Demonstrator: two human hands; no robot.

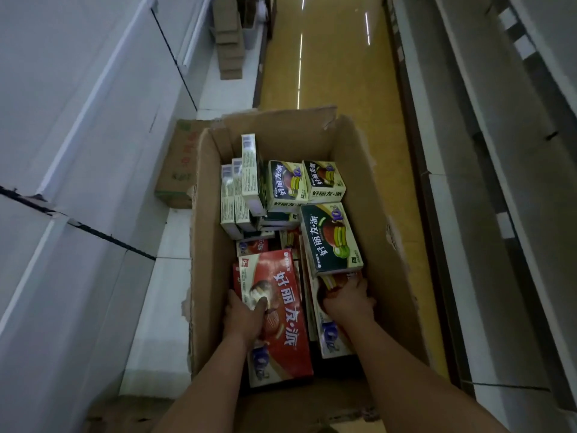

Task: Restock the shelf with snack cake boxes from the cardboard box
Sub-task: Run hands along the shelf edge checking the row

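Down in the open cardboard box (212, 276) on the aisle floor (343, 73), both hands are busy among the snack cake boxes. The left hand (246, 314) grips a red snack cake box (281, 307) near the box's near-left corner, thumb pressed on its printed face, fingers curled round its left edge. The right hand (349, 301) is curled over a pale box (332, 335) by the near-right wall, fingers tucked beneath a dark green banana snack cake box (331, 239) that leans tilted over it. Two more green boxes (287, 185) stand side by side toward the far wall, and to their left a row of cream-sided boxes (237, 195) stands on edge by the far-left corner. A second printed carton (178, 164) sits just beside the big one, against the white shelving (78, 120) on the left. Grey shelving (499, 151) runs along the right.
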